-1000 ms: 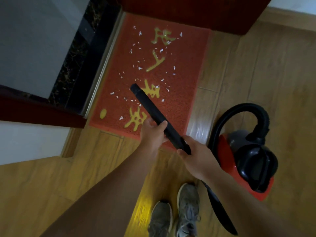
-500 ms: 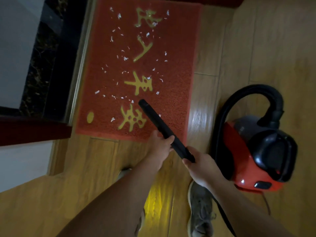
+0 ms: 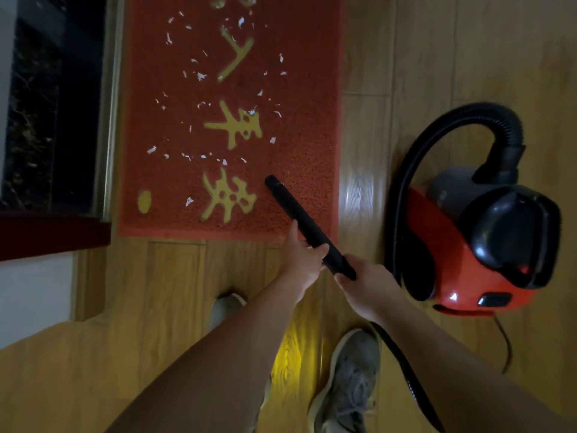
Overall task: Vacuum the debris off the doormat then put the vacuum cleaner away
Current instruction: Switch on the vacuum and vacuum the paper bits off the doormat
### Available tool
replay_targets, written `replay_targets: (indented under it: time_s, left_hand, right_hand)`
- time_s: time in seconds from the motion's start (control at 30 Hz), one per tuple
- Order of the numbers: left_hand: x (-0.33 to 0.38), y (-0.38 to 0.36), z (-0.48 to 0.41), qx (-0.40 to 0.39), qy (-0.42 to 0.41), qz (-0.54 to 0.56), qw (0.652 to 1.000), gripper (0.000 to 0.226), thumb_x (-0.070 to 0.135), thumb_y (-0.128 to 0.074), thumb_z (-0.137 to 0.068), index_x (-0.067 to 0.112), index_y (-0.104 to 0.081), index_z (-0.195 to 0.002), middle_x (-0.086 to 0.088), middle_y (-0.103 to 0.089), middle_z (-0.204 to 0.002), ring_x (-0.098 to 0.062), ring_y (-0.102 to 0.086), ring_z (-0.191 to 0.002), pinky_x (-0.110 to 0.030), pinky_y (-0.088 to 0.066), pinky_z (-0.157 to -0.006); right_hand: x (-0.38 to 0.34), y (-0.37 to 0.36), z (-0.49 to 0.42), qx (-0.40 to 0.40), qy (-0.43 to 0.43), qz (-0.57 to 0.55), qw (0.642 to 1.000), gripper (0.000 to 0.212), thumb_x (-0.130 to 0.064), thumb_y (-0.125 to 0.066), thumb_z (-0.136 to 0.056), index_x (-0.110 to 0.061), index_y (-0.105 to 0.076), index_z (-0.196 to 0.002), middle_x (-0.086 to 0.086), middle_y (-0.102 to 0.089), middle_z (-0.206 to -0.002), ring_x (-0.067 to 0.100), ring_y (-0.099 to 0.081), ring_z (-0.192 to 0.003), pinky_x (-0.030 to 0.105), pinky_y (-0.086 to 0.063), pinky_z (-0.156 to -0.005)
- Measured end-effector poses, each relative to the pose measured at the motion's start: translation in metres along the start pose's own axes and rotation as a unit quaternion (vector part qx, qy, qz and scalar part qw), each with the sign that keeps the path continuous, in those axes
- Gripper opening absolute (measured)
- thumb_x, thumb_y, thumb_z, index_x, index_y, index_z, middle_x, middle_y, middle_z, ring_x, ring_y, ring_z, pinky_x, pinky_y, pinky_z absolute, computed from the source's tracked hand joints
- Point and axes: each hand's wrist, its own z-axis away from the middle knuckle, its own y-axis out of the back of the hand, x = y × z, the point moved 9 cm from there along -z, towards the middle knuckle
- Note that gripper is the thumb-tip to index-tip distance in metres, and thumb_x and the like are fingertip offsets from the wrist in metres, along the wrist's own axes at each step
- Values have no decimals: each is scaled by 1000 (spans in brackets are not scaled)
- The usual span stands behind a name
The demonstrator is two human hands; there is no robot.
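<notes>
In the head view, the left hand (image 3: 304, 260) and the right hand (image 3: 367, 285) each close their grip around the black plastic vacuum tube (image 3: 293, 207), left ahead of right. The tube's tip is over the near right part of the red rectangular doormat with yellow characters (image 3: 312, 89). Small white paper scraps (image 3: 199, 76) lie scattered across the mat, and the red and black canister vacuum cleaner (image 3: 446, 245) stands on the wooden plank floor (image 3: 452, 42) to the mat's right.

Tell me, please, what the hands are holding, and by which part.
Both hold the black vacuum tube: the left hand grips it around mid-length, and the right hand grips its rear end.
</notes>
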Motion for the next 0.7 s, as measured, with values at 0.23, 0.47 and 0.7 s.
replay_targets:
  time_s: [0.23,0.47,0.7]
  left_hand:
    - [-16,-11,-5,-1,7,3,1000,87,-7,-63,-95,26,-18,-162,-14,-61,-138,-30,-65,-118,-19,-59,-58]
    - [-21,-15,-4,4,5,4,1000,88,-6,-63,-96,30,-17,-161,-14,-65,-132,-29,-68,-114,-23,-61,-62]
    - [-27,-28,6,-4,20,0,1000,88,-4,-63,-96,30,-15,-162,-13,-66,-130,-26,-70,-110,-23,-61,-64]
  right_hand:
    - [13,-2,-2,-15,7,-9,1000,24,-36,-49,-101,-31,-59,-122,-3,-64,-79,17,-63,-66,30,-44,-54]
    - [20,-1,-2,-14,14,-10,1000,26,-36,-49,-100,-29,-59,-124,-2,-65,-79,18,-63,-66,33,-46,-55]
    - [29,5,9,-13,14,1,1000,24,-35,-48,-101,-28,-59,-121,-2,-64,-74,15,-61,-59,30,-43,-51]
